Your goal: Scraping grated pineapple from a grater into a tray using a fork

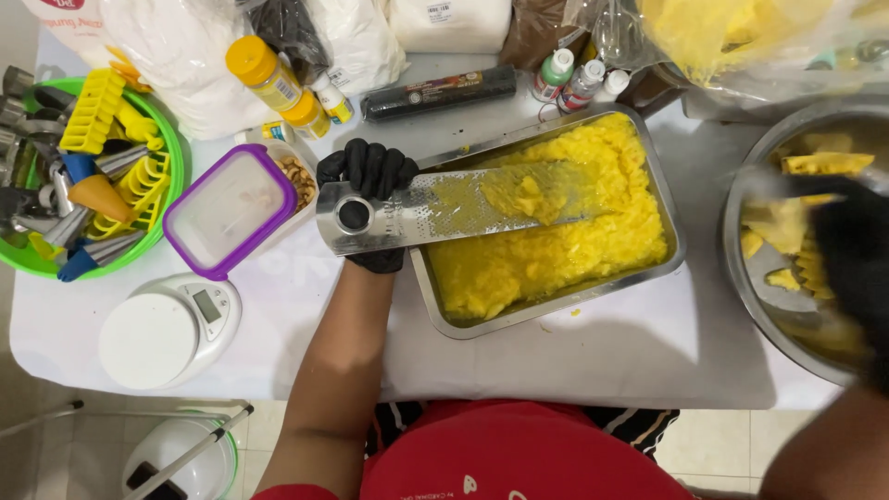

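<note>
Bare white tablecloth (593, 356) along the frame's lower centre offers open passage. Bottles, bags and a dark roll (437, 92) crowd the top edge; a purple-rimmed plastic box (231, 211) and a white kitchen scale (167, 331) block the left.

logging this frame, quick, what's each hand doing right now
Left hand: closed around the metal grater handle.
Right hand: in the steel bowl, blurred; grip cannot be told.

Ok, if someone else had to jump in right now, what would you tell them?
Left hand, black glove, grips the handle end of the metal grater, which lies across the steel tray.
Right hand, gloved and blurred, is down in the big metal bowl among the yellow chunks; whether it holds one is unclear.
Done: the tray is largely full of yellow mash.
Left: chunks remain in the bowl.
</note>
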